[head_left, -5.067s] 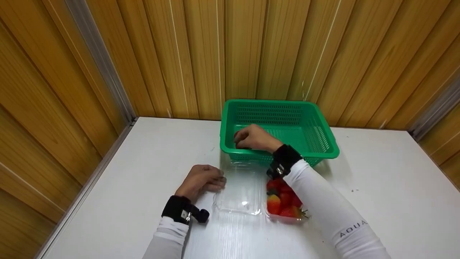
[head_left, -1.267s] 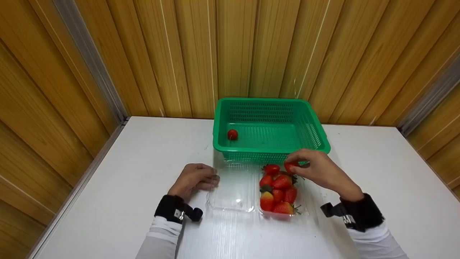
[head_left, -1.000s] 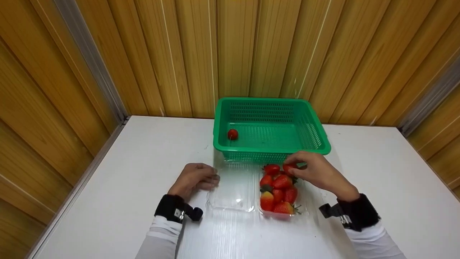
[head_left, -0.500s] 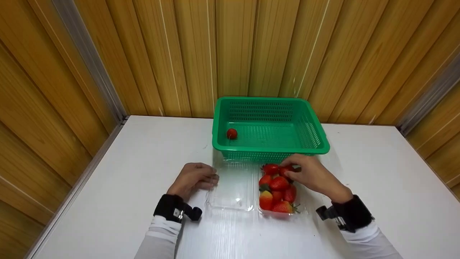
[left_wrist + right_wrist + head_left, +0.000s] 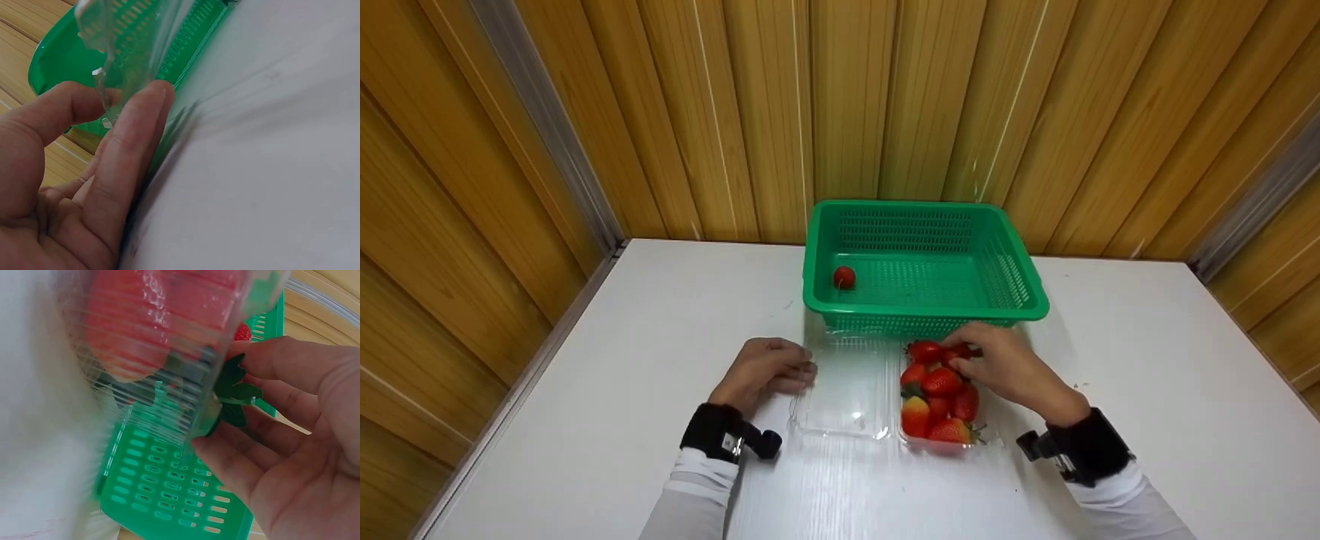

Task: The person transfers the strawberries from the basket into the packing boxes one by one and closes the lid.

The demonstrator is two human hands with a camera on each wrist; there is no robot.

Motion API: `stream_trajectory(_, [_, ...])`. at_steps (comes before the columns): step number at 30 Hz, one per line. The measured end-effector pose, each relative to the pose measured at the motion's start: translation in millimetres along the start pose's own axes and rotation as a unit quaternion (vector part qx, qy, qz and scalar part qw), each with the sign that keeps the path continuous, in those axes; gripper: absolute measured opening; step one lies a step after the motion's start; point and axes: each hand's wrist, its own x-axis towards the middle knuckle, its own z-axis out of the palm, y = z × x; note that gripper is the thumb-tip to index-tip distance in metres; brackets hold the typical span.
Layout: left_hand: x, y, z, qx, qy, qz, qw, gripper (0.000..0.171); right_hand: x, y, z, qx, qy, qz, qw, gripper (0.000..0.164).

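A clear plastic clamshell box (image 5: 941,448) lies unfolded on the table, its right half filled with several red strawberries (image 5: 942,382). My right hand (image 5: 1009,367) pinches one strawberry (image 5: 955,353) at the far right corner of that half. In the right wrist view its green leafy cap (image 5: 236,395) points towards the palm, at the rim of the box. The left half of the box is the lid (image 5: 844,397). My left hand (image 5: 769,371) holds its left edge; in the left wrist view thumb and fingers close around the thin clear plastic (image 5: 115,79).
Right behind the box stands a green perforated basket (image 5: 926,308). One red strawberry (image 5: 844,277) sits in its left part. A wood-patterned wall (image 5: 855,112) rises behind the white table (image 5: 697,300).
My right hand has come from the basket with a strawberry and lowered it left and down into the far right corner of the box. The left hand stays at the lid's edge.
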Motion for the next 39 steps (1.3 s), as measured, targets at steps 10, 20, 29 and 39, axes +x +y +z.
stream_trajectory(10, [0.9, -0.2, 0.7, 0.006, 0.002, 0.006, 1.0, 0.024, -0.3, -1.0, 1.9, -0.001, -0.002, 0.001, 1.0, 0.025])
stream_trajectory(20, [-0.6, -0.2, 0.8, 0.014, 0.005, 0.003, 0.9999, 0.028, 1.4, -0.5, 4.9, -0.011, -0.005, -0.009, 1.0, 0.023])
stream_trajectory(29, [0.2, -0.1, 1.0, 0.01, 0.006, 0.004, 0.9999, 0.027, 0.5, 1.2, 4.6, -0.02, -0.01, -0.009, 1.0, 0.024])
stream_trajectory(39, [-0.4, 0.1, 1.0, 0.014, 0.0, 0.009, 0.9999, 0.026, 1.4, 0.3, 3.6, -0.019, -0.015, -0.007, 1.0, 0.025])
